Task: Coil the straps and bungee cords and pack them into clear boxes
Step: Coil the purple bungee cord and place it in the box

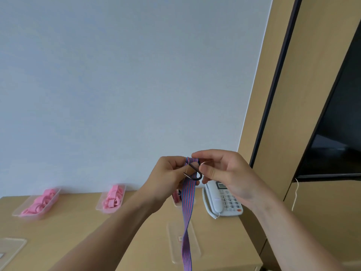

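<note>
I hold a flat blue-and-pink striped bungee cord [187,218] up in front of me, above the desk. Its top end is folded over a black metal hook [193,172]. My left hand [168,176] pinches the cord and hook from the left. My right hand [222,171] grips the hook end from the right. The cord hangs straight down past a clear lid [182,241] and out of the bottom of the view. A clear box [177,198] holding a red-striped cord sits partly hidden behind my left hand.
Two clear boxes of coiled pink straps [38,204] [113,197] stand at the back of the wooden desk [84,227]. A white telephone [222,200] sits at the back right. Another clear lid [10,246] lies at the left edge. A dark screen [336,137] hangs on the right wall.
</note>
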Demonstrator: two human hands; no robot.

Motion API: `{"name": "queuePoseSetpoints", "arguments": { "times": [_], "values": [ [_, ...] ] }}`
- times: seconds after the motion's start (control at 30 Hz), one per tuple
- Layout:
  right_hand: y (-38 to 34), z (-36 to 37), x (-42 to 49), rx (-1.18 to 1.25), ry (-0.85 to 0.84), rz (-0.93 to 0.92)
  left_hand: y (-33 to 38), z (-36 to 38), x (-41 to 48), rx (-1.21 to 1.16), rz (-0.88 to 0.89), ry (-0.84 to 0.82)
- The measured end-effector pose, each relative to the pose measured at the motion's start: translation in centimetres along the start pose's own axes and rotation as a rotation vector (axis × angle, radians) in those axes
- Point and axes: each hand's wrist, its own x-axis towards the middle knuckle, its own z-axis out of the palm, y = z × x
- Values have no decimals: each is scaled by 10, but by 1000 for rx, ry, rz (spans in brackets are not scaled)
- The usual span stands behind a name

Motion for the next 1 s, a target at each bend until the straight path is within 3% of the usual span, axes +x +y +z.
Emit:
{"name": "queuePoseSetpoints", "arguments": {
  "times": [0.13, 0.23, 0.43, 0.63, 0.83, 1.0],
  "values": [
    [8, -8, 1, -131, 67, -50, -1, 2, 0, -170, -72, -206],
    [14, -13, 0, -200, 84, -67, 0, 5, 1, -276, -115, -241],
    [21, -17, 0, -181, 131, -71, -2, 20, 5, -205, -142, -201],
    [21, -21, 1, -239, 72, -58, -2, 23, 5, -226, -207, -172],
    [24, -20, 2, -183, 211, -49, -9, 26, 6, -279, -245, -154],
    [21, -21, 5, -226, 281, -158, -23, 33, 3, -222, -187, -99]
  ]
}}
